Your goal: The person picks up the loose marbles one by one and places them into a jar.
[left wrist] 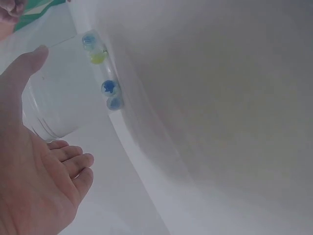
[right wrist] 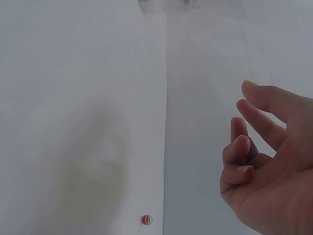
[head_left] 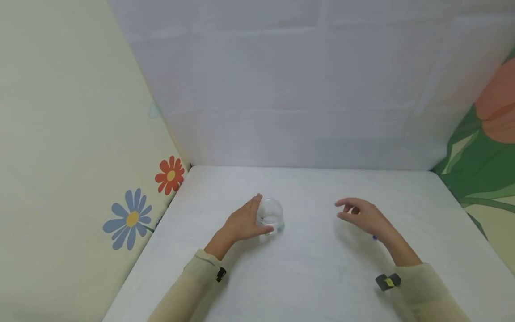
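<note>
A clear glass cup [head_left: 270,212] stands upright on the table, left of the middle. My left hand [head_left: 245,221] holds it from the left, thumb on the near side and fingers along the far side. Several glass marbles [left wrist: 110,88] with blue and yellow-green colouring lie at the cup's bottom in the left wrist view. Off to the right, my right hand [head_left: 364,217] hovers above the table with loosely bent fingers. Thumb and index finger stand apart in the right wrist view, and nothing shows between them.
A small blue marble [head_left: 375,237] lies beneath the right wrist. One red-and-clear marble [right wrist: 146,220] rests on the white table [head_left: 306,277] in the right wrist view. Behind the table hangs a white sheet [head_left: 281,98]; a flower-painted wall [head_left: 72,134] borders the left side.
</note>
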Demonstrator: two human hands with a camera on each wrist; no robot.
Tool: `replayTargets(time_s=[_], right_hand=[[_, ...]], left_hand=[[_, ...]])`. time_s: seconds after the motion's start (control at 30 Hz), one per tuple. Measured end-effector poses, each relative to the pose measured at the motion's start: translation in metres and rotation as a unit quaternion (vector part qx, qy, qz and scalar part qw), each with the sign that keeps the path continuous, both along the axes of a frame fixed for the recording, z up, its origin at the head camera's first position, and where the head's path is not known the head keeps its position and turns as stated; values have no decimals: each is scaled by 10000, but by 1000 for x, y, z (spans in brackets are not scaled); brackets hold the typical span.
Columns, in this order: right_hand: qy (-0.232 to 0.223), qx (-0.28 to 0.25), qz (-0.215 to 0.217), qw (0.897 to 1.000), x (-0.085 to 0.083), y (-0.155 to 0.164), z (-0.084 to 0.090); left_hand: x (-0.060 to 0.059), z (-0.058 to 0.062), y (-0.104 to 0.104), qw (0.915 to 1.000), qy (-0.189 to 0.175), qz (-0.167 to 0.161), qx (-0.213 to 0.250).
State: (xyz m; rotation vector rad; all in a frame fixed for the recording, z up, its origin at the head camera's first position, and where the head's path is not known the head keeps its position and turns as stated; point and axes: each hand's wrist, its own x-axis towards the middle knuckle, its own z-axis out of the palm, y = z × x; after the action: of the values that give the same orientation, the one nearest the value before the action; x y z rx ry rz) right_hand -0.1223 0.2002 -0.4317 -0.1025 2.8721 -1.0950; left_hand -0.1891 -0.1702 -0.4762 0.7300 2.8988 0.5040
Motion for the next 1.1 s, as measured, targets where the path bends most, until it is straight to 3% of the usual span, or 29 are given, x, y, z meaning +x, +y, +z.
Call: replayTargets(time_s=[0.47, 1.1], right_hand=[[-207, 221, -305, 9991, 7, 40, 0], [-486, 220, -276, 9982, 17, 82, -4]], left_hand=[[-4, -2, 0, 10000, -31, -7, -76], [-2, -1, 0, 10000, -45, -16, -15]])
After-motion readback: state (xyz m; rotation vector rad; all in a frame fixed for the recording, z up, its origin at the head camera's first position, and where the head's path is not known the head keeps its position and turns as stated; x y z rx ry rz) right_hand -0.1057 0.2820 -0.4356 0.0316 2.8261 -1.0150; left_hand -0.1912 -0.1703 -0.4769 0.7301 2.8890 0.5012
